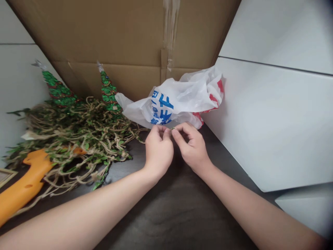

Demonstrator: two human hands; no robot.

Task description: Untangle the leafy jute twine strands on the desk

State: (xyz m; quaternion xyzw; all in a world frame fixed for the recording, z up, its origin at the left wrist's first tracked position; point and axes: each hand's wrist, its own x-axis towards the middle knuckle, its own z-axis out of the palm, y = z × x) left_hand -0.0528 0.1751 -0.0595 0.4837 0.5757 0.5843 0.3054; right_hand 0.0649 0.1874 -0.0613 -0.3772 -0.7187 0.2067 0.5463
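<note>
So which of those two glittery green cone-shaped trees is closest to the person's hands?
The glittery green cone-shaped tree on the right is nearer the left hand and right hand; the matching tree stands farther left, with more tangled vine between.

The left hand (158, 152) and right hand (192, 147) join bare, slim forearms (85, 208)

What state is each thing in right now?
Left hand: pinching small green sprig
Right hand: pinching the same sprig
White plastic bag: crumpled, against the cardboard
Jute leaf garland: tangled, lying on dark surface
Cardboard sheet: upright, seam taped
</note>
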